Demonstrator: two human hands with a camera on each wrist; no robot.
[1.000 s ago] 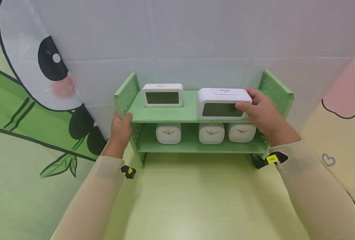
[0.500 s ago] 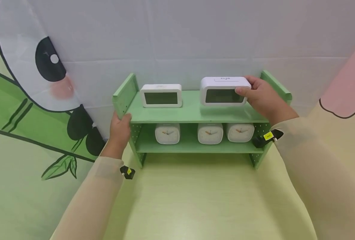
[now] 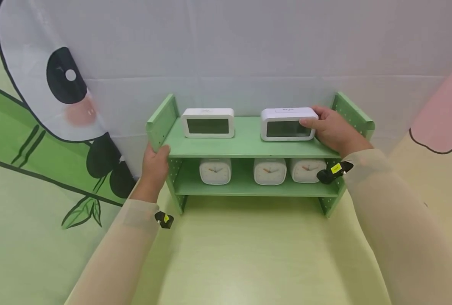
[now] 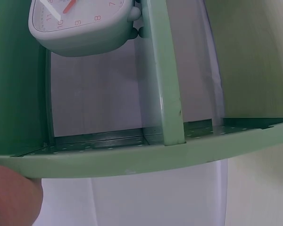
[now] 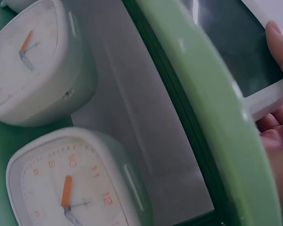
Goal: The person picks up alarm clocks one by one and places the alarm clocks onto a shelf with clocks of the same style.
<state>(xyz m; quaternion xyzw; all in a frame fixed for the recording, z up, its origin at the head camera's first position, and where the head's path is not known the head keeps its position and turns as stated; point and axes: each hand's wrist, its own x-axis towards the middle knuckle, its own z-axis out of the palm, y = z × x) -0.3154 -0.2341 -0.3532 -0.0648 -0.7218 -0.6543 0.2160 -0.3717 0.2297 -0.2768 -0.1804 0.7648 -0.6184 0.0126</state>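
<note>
My right hand (image 3: 334, 130) grips the right end of a white digital clock (image 3: 288, 124), thumb on its dark screen, fingers behind. The clock is at the right of the green shelf's (image 3: 245, 146) upper board. In the right wrist view my thumb (image 5: 279, 44) lies at the screen's edge. My left hand (image 3: 154, 167) holds the shelf's left side panel, thumb at the front edge of the upper board; only a fingertip (image 4: 12, 195) shows in the left wrist view. Another white digital clock (image 3: 207, 123) stands at the left of the same board.
Three white square alarm clocks stand on the lower board: a left one (image 3: 215, 171), a middle one (image 3: 269, 171) and a right one (image 3: 306, 170), partly covered by the wrist camera. A pale wall cloth (image 3: 249, 51) hangs behind; a light tabletop (image 3: 249, 245) lies in front.
My right hand has lifted the digital clock from the upper board's front edge, carried it back and slightly right, then lowered it. The left hand has kept its hold on the side panel.
</note>
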